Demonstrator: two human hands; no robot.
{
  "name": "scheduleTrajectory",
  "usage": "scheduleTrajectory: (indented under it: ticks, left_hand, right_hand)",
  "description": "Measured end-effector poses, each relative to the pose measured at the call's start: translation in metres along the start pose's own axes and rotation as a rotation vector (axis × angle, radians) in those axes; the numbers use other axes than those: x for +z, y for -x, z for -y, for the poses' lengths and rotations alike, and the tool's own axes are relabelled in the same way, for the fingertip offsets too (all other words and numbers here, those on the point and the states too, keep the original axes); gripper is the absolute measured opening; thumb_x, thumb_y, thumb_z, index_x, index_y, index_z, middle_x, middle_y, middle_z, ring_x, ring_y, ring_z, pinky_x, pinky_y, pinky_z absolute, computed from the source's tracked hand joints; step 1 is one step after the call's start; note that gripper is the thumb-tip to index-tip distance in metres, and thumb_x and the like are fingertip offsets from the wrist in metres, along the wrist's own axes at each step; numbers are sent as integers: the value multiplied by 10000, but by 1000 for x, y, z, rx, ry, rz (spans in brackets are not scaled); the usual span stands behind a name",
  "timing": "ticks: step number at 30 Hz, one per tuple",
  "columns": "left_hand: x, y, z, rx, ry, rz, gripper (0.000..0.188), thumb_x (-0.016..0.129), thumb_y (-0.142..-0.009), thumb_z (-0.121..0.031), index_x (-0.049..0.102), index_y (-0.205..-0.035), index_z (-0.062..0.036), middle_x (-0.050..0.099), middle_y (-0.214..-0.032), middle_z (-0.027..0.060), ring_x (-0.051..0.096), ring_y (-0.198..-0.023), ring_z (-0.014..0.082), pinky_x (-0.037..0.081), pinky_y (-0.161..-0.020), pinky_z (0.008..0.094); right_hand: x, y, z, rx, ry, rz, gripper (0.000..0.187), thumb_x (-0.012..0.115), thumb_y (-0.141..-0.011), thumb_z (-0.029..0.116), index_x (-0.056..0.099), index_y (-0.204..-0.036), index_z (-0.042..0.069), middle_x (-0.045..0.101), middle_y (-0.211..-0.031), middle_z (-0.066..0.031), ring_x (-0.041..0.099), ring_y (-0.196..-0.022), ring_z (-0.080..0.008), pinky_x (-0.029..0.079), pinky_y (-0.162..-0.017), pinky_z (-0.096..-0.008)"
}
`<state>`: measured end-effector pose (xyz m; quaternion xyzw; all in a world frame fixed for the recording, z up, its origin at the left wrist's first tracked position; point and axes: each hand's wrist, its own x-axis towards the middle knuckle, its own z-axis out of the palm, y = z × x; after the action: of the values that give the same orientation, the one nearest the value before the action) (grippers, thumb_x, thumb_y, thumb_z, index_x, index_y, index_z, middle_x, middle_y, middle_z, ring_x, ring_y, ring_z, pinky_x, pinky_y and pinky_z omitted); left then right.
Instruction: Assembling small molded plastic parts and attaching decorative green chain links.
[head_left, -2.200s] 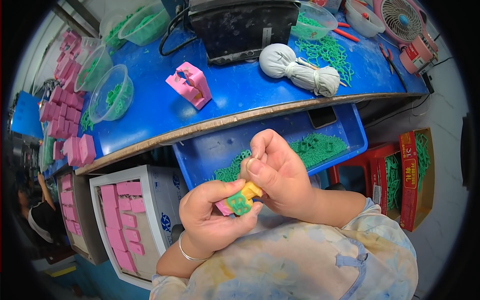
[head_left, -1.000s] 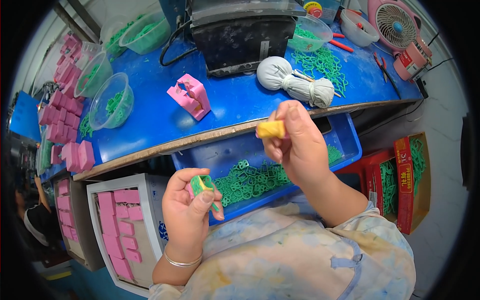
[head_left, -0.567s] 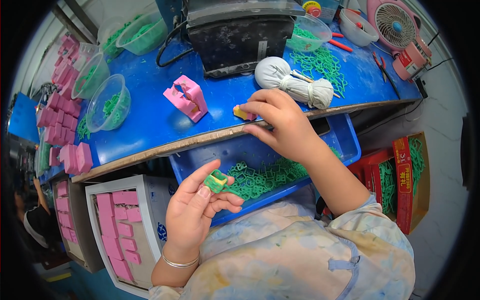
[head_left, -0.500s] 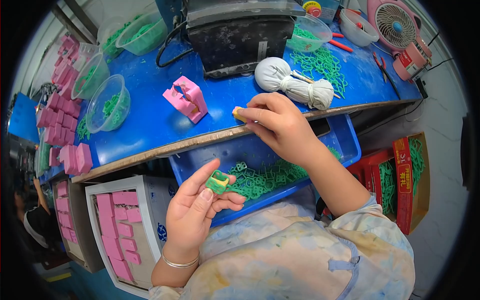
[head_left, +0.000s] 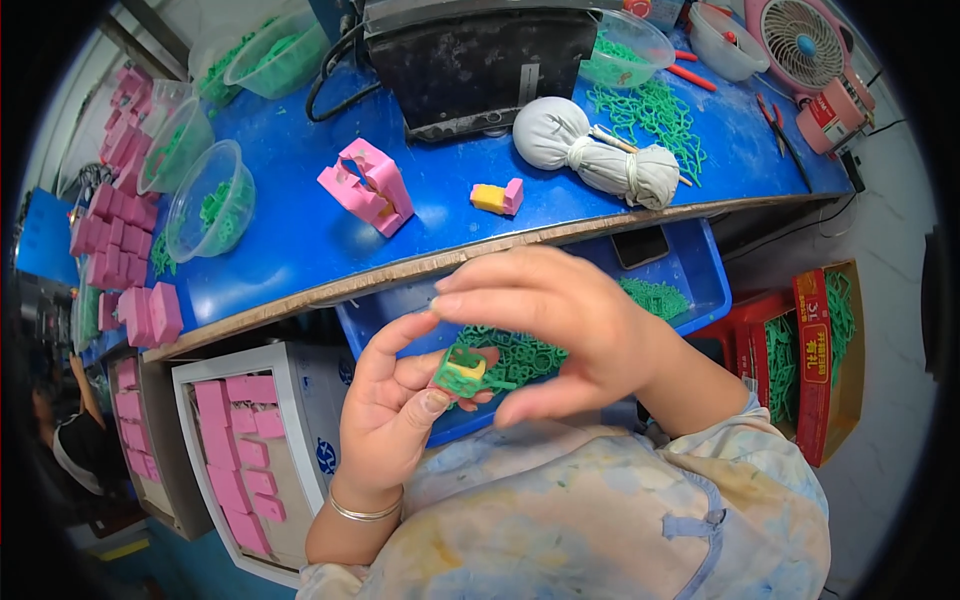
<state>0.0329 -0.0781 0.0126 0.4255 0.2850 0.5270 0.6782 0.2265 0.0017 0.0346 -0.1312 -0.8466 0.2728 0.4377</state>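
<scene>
1. L hand [head_left: 385, 420]: gripping 1 green pc [head_left: 457, 384] btwn thumb & fingers. Pc = smooth, boxy openwork w/ a yellow chunk [head_left: 466, 369] inside; held above the blue tray, near front.
2. R hand [head_left: 575, 315]: a bit blurred; spread wide, thumb well apart from curved fingers. Fingertips by L forefinger tip, can't tell if touching.
3. Pink/yellow block [head_left: 491, 198]: qty 1, small, matte, lying on blue-topped bench [head_left: 275, 225] nr its raw wood edge.
4. Hollowed pink block [head_left: 392, 190]: qty 1, bigger, chunky, upright, to L of no. 3.
5. Cloth bundle [head_left: 612, 170]: qty 1, off-white, round head, cord-tied, thin sticks poking out.
6. Plastic bowls [head_left: 185, 222]: 4 at L, 2 at far R, thin & see-through; most w/ green pcs.
7. Blue tray [head_left: 690, 258]: qty 1, hard plastic, below bench edge; heaped green loops, too many to count.
8. Red cartons [head_left: 815, 365]: 2, cardboard, green strands inside.
9. Machine [head_left: 460, 85]: qty 1, black, boxy, dusty, at back of bench.
</scene>
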Motion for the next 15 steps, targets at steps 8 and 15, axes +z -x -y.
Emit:
scheduleTrajectory:
  ticks: [8, 15]
  left_hand:
    - [3, -2, 0, -34, -65, -155, 442, 587, -863, -136, 354, -1203, 24, 616, -932, 131, 598, -877, 180, 496, -708, 281]
    - [11, 0, 3, 150, -283, -158, 460, 655, -758, 47, 424, -1155, 28, 550, -981, 110, 572, -854, 146, 485, -747, 262]
  right_hand:
    - [10, 4, 7, 211, -125, 66, 330, 746, -661, 101, 607, -949, 18, 582, -863, -97, 574, -737, -237, 456, -628, -312]
    - [16, 8, 11, 670, -622, 11, 271, 725, -739, 128, 551, -915, 18, 587, -811, -40, 556, -687, -88, 449, -571, -229]
